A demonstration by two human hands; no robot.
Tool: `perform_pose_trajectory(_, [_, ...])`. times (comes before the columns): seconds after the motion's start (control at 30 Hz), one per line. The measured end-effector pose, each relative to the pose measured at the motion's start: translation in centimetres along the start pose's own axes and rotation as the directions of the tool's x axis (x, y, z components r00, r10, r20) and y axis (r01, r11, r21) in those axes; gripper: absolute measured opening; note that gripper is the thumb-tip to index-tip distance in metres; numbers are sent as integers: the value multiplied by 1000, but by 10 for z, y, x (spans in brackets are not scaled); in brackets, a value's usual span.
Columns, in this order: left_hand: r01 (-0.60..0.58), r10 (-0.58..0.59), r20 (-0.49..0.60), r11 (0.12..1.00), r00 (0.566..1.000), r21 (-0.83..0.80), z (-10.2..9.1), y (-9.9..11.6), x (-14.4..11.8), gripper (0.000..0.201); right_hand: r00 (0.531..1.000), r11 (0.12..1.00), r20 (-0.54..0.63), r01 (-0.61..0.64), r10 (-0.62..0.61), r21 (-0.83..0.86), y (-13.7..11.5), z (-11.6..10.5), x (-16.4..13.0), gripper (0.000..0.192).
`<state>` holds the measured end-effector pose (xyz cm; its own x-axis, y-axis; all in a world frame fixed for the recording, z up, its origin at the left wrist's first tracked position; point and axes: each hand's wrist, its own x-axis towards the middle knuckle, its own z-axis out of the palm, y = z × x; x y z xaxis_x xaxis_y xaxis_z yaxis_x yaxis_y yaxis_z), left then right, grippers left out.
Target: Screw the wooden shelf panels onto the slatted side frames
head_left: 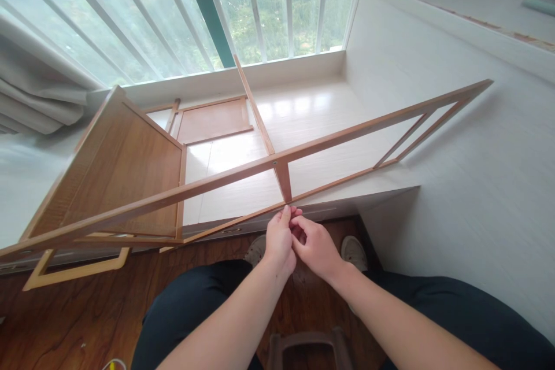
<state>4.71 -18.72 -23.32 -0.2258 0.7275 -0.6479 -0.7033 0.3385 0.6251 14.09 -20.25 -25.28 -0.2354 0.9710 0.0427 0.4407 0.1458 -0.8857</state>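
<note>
A long wooden frame (347, 133) of thin rails lies tilted across the white platform (303, 110), running from lower left to upper right. A short upright post (284, 180) joins its two rails at the middle. My left hand (280, 240) and my right hand (315, 247) meet just under that post, at the lower rail. The fingertips of both hands pinch at the joint; whether a small part sits between them is hidden. A wooden panel (125, 179) is fixed to the frame's left end.
Another wooden panel (212, 120) lies flat near the barred window (243, 6). A thin rail (254, 104) runs from the window toward the post. A curtain (34, 92) hangs at left. White walls rise at right. My knees and shoes are over a dark wooden floor (78, 318).
</note>
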Motion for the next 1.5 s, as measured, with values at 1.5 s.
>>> perform_pose_trajectory(1.5, [109,-106,79,993,991,-36,-1,8,1,17,932,903,69,362,-356,-229,6,-23,11,19])
